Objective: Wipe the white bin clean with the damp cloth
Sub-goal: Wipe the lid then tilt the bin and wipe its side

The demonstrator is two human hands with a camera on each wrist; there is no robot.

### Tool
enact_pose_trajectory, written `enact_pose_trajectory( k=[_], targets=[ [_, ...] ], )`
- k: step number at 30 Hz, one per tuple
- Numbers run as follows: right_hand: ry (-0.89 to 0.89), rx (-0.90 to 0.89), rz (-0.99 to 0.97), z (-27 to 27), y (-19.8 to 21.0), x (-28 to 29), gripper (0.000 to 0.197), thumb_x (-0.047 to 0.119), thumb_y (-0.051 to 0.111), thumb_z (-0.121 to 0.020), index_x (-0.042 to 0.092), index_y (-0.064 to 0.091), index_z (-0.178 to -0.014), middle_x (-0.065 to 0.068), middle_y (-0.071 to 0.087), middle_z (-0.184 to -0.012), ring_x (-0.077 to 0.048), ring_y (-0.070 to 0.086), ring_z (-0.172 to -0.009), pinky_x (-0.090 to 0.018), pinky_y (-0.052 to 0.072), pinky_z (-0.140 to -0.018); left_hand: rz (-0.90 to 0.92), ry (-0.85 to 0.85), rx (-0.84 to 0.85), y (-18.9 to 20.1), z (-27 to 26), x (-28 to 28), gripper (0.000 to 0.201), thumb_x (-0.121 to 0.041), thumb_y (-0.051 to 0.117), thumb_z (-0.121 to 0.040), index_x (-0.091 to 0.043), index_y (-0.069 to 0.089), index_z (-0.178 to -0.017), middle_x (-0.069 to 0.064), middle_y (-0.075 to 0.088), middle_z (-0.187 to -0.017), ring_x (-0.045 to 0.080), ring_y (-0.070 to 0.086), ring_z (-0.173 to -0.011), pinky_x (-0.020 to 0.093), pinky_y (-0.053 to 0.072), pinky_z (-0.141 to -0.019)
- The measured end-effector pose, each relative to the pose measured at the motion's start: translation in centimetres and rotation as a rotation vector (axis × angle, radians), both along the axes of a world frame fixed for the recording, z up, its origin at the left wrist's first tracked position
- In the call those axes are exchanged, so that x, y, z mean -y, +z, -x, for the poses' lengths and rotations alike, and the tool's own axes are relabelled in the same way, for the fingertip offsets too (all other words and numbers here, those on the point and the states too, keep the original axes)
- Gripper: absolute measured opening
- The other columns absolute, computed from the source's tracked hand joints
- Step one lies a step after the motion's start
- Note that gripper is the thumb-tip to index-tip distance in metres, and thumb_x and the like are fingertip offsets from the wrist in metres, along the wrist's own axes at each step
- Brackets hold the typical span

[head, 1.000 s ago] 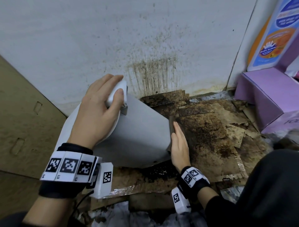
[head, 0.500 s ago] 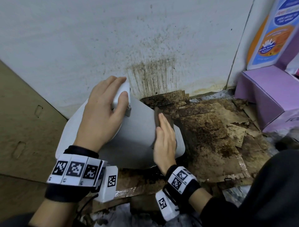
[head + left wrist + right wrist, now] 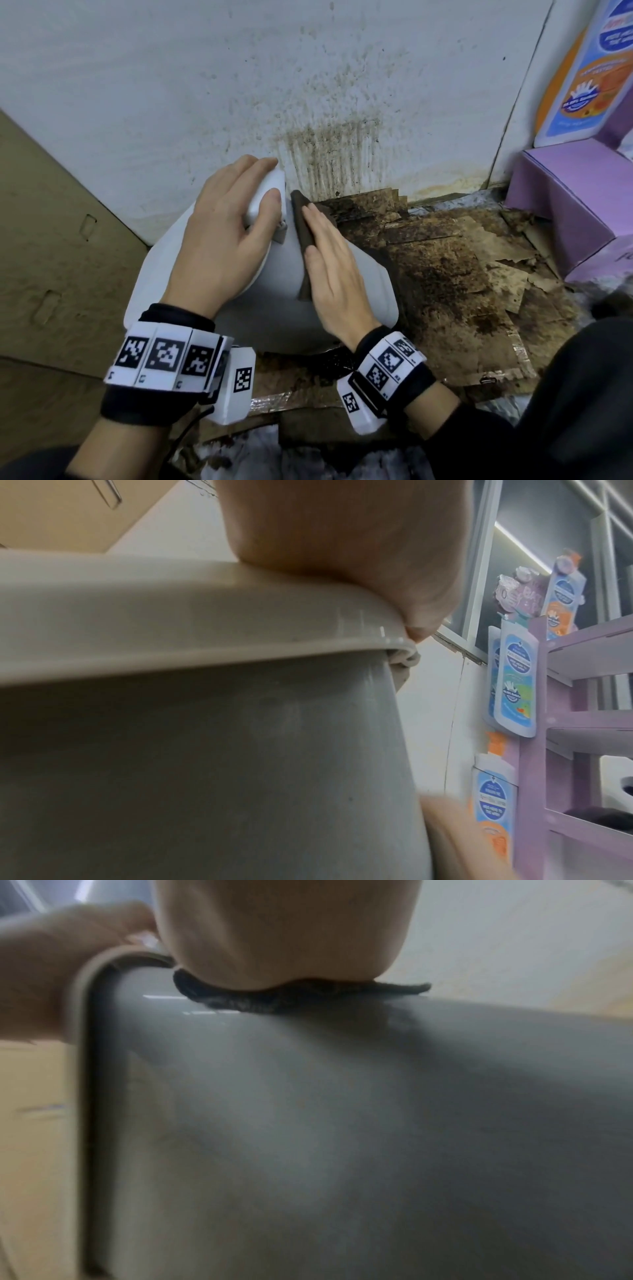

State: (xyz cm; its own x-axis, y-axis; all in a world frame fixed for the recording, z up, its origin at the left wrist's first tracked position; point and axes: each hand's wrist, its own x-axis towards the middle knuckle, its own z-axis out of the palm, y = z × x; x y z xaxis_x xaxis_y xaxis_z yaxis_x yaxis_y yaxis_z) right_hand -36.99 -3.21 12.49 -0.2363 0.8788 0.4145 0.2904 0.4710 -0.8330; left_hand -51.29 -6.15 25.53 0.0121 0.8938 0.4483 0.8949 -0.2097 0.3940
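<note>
The white bin (image 3: pixel 281 291) lies tilted on its side on the floor, mouth to the left. My left hand (image 3: pixel 226 233) grips its rim (image 3: pixel 265 192), fingers curled over the edge; the left wrist view shows the rim (image 3: pixel 205 620) under my palm. My right hand (image 3: pixel 329 267) lies flat with straight fingers on the dark cloth (image 3: pixel 303 226), pressing it against the bin's upper side close to the rim. In the right wrist view the cloth (image 3: pixel 308 996) is squeezed between my palm and the bin wall (image 3: pixel 342 1123).
A stained white wall (image 3: pixel 325 144) stands right behind the bin. Dirty, torn cardboard (image 3: pixel 462 274) covers the floor to the right. A purple display shelf (image 3: pixel 575 192) with soap pouches stands at the far right, a brown cardboard panel (image 3: pixel 51 240) at the left.
My right hand has slid the cloth along the bin's side from near its base up to the rim. The left hand keeps its grip on the rim.
</note>
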Motion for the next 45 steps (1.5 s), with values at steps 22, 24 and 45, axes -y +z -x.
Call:
enact_pose_trajectory(
  k=[22, 24, 45],
  targets=[
    [-0.128, 0.014, 0.536, -3.9, -4.2, -1.6, 0.055, 0.035, 0.025, -0.110, 0.031, 0.021, -0.165, 0.010, 0.015, -0.174, -0.003, 0.006, -0.159, -0.038, 0.006, -0.132, 0.007, -0.002, 0.016, -0.1, 0.3, -0.3, 0.048, -0.040, 0.036, -0.105, -0.022, 0.051, -0.147, -0.006, 0.052, -0.146, 0.016, 0.043, -0.138, 0.037, 0.035, -0.114],
    [-0.062, -0.038, 0.462, -2.4, -1.9, -1.2, 0.063, 0.040, 0.021, -0.104, 0.029, 0.022, -0.165, 0.011, 0.017, -0.173, -0.001, 0.008, -0.158, -0.038, 0.008, -0.132, -0.004, -0.016, 0.004, -0.1, 0.0, -0.4, 0.047, -0.039, 0.037, -0.105, -0.020, 0.051, -0.146, -0.004, 0.052, -0.146, 0.018, 0.043, -0.137, 0.035, 0.034, -0.114],
    [-0.077, 0.007, 0.506, -5.7, -5.8, -1.8, 0.050, 0.031, 0.032, -0.113, 0.034, 0.030, -0.163, 0.016, 0.025, -0.169, 0.000, 0.015, -0.156, -0.040, 0.012, -0.131, -0.035, -0.016, 0.031, -0.2, 0.4, 0.0, 0.045, -0.036, 0.040, -0.106, -0.019, 0.053, -0.146, -0.007, 0.054, -0.143, 0.011, 0.044, -0.135, 0.015, 0.028, -0.109]
  ],
)
